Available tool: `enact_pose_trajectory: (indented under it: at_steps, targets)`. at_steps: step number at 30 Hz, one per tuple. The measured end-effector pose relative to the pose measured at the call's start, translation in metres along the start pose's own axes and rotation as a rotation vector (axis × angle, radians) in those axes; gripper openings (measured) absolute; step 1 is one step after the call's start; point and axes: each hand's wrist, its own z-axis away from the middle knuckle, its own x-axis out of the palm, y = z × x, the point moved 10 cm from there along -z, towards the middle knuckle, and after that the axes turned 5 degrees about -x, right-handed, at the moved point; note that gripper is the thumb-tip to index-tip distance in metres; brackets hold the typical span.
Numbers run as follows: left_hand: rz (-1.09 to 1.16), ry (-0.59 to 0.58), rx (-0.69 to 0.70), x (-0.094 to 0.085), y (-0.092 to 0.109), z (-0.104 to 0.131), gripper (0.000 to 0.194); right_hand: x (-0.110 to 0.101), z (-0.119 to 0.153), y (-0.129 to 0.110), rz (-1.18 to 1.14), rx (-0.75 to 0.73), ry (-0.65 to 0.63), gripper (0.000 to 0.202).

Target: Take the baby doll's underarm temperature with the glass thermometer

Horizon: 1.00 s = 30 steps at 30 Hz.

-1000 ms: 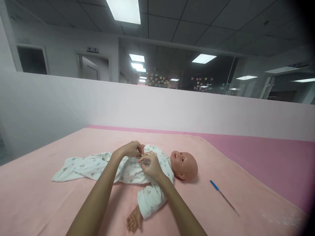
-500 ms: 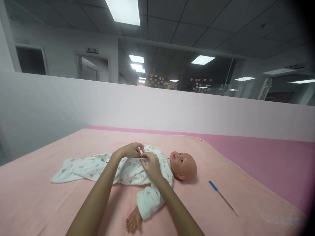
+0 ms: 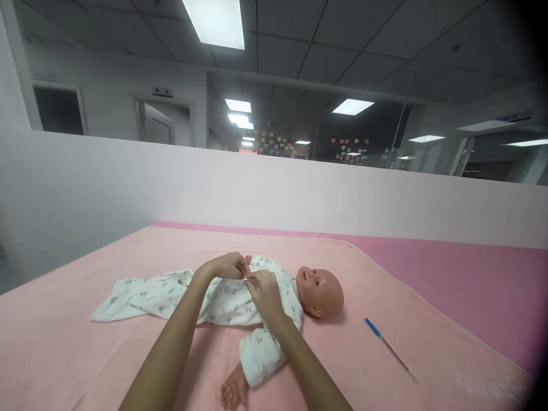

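Observation:
A baby doll point(image 3: 322, 292) lies on its back, its head to the right. It wears a white printed sleepsuit point(image 3: 229, 302) whose long leg end stretches left. Over the doll's chest my left hand point(image 3: 231, 266) has its fingers bent and pinched on the front of the garment. My right hand point(image 3: 265, 291) meets it there, thumb and fingers closed on the cloth close to the left fingertips. Whether a fastener is between the fingers is too small to see. The doll's near arm points toward me, its bare hand point(image 3: 234, 389) on the sheet.
A thin rod with a blue handle point(image 3: 373, 327) lies right of the doll's head. Beneath everything spreads a peach sheet point(image 3: 55, 337), with a pink surface point(image 3: 462, 279) showing past its right edge. A low white partition point(image 3: 274, 194) stands behind.
The fingers of both hands have drawn closer together at the chest, and the right thumb and fingers have closed more. The view has shifted slightly; the doll stays in place.

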Motion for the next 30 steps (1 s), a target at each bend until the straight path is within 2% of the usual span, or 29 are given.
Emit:
enact_pose_trajectory:
  at_steps: [6,11,18,21,24,30]
  targets:
    - [-0.003,-0.055,0.007,0.001,0.005,0.009,0.046,0.001,0.0,-0.004,-0.017,-0.025,-0.011,0.015]
    - [-0.051,-0.029,-0.041,0.001,0.002,0.006,0.056,-0.001,-0.001,-0.003,-0.07,-0.004,-0.002,0.017]
    - [-0.025,-0.085,-0.04,0.008,0.01,0.008,0.053,-0.001,0.0,-0.001,-0.077,0.027,-0.01,0.018]
    - [-0.053,-0.029,-0.049,0.004,0.008,0.004,0.054,-0.001,0.0,0.001,-0.1,0.045,0.005,0.017]
    - [-0.102,0.048,-0.08,-0.002,-0.001,-0.001,0.047,0.0,0.0,0.004,-0.125,0.072,0.009,0.018]
    - [-0.127,0.084,-0.039,-0.004,-0.001,-0.005,0.041,-0.006,0.0,0.008,-0.163,0.112,0.04,0.022]
